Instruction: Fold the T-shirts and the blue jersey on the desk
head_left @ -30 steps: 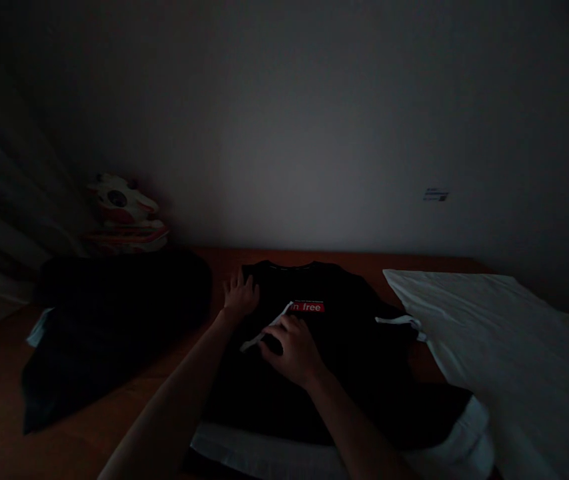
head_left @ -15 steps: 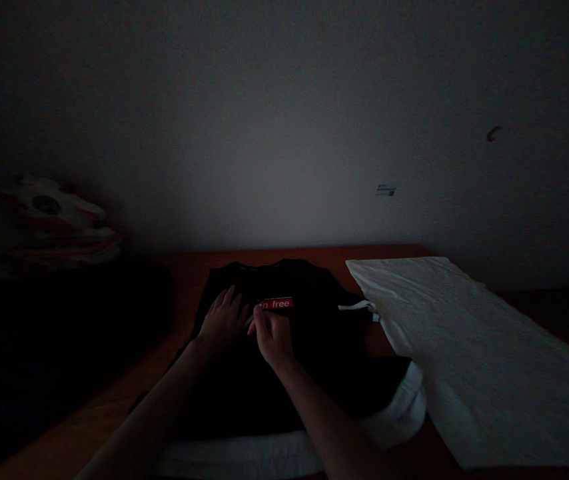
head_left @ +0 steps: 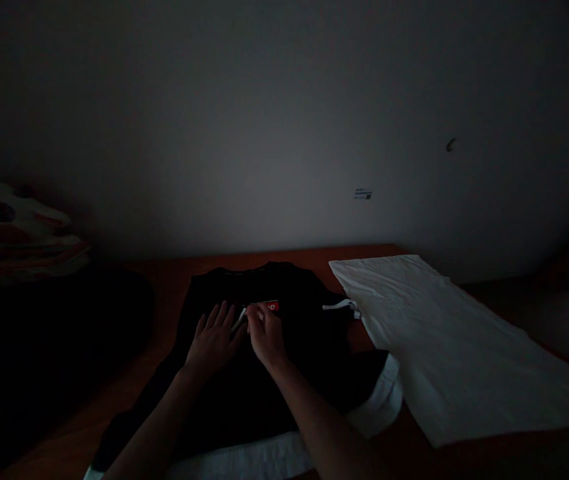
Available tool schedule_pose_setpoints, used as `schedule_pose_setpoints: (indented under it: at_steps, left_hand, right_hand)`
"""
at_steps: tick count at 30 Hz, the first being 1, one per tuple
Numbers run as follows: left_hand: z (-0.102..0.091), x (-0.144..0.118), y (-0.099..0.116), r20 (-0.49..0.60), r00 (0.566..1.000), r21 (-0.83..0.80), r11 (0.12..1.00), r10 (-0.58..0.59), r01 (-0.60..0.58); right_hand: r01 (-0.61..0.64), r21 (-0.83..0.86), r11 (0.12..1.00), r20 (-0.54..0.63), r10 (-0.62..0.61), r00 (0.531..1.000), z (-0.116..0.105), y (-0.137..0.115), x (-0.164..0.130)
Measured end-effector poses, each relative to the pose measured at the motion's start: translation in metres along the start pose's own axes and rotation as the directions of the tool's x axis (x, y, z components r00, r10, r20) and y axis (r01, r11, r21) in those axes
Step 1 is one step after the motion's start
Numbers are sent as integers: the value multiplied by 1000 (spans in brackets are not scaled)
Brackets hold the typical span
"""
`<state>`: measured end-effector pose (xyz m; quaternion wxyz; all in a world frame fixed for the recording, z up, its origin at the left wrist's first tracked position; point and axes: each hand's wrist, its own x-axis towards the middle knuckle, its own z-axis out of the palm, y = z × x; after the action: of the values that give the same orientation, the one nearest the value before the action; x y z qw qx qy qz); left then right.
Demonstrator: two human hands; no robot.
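Observation:
A black shirt (head_left: pixel 244 400) with a white hem lies spread in front of me, its neckline facing the wall. My left hand (head_left: pixel 213 339) rests flat on the left of its chest, fingers spread. Close beside it, my right hand (head_left: pixel 265 333) is closed in a pinch at the upper end of a narrow white strip (head_left: pixel 239 319). Whether this strip is a sleeve edge or a cord is too dark to tell. The right fingers partly cover a red printed label (head_left: pixel 272 306) on the chest. Another white strip (head_left: pixel 338 305) shows at the shirt's right side.
A white cloth (head_left: pixel 434 353) lies flat to the right on the reddish-brown surface (head_left: pixel 164 267). At left sits a large dark mass (head_left: pixel 49 340), with a patterned white and red bundle (head_left: pixel 19 230) behind it. A pale wall (head_left: pixel 264 133) rises at the back.
My right hand has shifted slightly over the label, covering more of its lettering. More of the white strip now shows between my hands. The whole view has swung to the right.

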<state>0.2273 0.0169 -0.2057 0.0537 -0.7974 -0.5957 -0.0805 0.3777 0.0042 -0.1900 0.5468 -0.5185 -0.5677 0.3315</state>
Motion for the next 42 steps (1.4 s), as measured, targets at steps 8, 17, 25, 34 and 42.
schedule_pose_setpoints:
  at_steps: [8, 17, 25, 34, 42]
  left_hand:
    - [0, 5, -6, -177, 983, -246, 969, -48, 3]
    - [-5, 5, -9, -164, 986, -310, 951, -38, -14]
    - [-14, 1, -5, -123, 991, -312, 950, -44, 3]
    - [-17, 1, -6, -80, 995, -333, 943, -53, 24]
    - [-14, 1, -5, -87, 994, -351, 936, -58, 24]
  right_hand:
    - [83, -766, 637, 98, -12, 995, -121, 12, 27]
    - [-129, -948, 289, -53, 257, 965, -185, 14, 56]
    - [-182, -918, 353, -107, 221, 969, -210, 21, 77]
    - [-353, -770, 532, -218, 300, 929, -242, 31, 91]
    - [-333, -692, 640, -203, 270, 941, -244, 31, 82]
